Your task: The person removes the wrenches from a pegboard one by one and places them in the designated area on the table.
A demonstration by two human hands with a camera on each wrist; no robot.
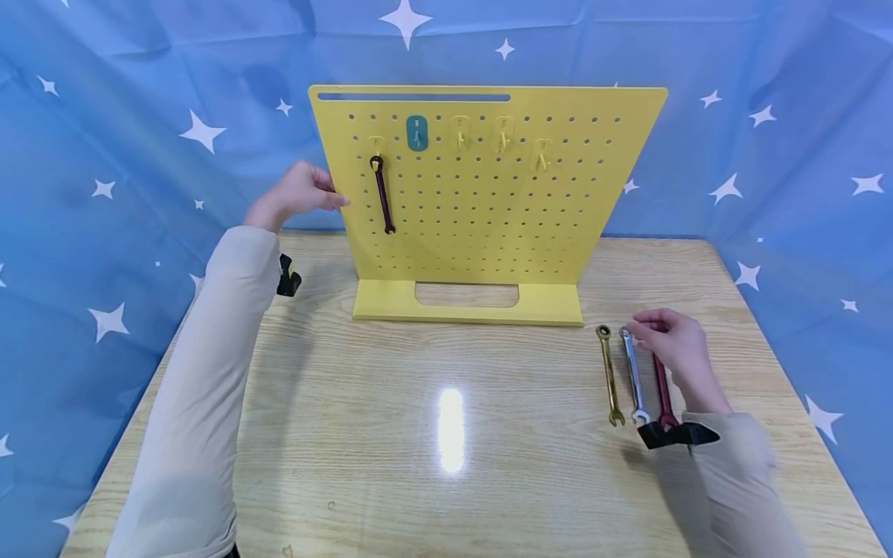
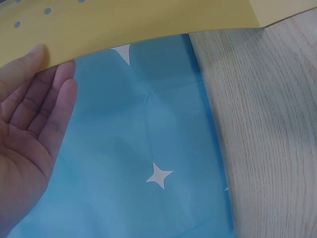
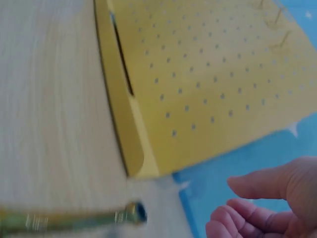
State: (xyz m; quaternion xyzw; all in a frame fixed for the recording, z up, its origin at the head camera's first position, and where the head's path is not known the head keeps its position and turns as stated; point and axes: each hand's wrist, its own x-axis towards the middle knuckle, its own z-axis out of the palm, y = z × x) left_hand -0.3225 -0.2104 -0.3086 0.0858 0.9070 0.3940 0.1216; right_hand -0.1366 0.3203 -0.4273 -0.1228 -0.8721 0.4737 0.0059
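A yellow pegboard (image 1: 481,225) stands at the back of the table. My left hand (image 1: 307,187) pinches its left edge, thumb (image 2: 29,62) on the front and fingers behind. From a yellow hook at the board's left hangs a dark purple combination wrench (image 1: 383,194). Over the table at right, my right hand (image 1: 671,345) is above the upper ends of the silver wrench (image 1: 633,372) and the red wrench (image 1: 663,391), partly hiding the red one. Its thumb and bent fingers are apart in the right wrist view, with nothing between them. Left of these lies a gold wrench (image 1: 610,376).
Along the board's upper part sit a teal hook (image 1: 417,133) and several yellow hooks, among them one farther right (image 1: 541,157). The board's base (image 1: 467,314) rests on the wooden table (image 1: 391,434). A blue starred cloth (image 1: 767,116) hangs behind and beside the table.
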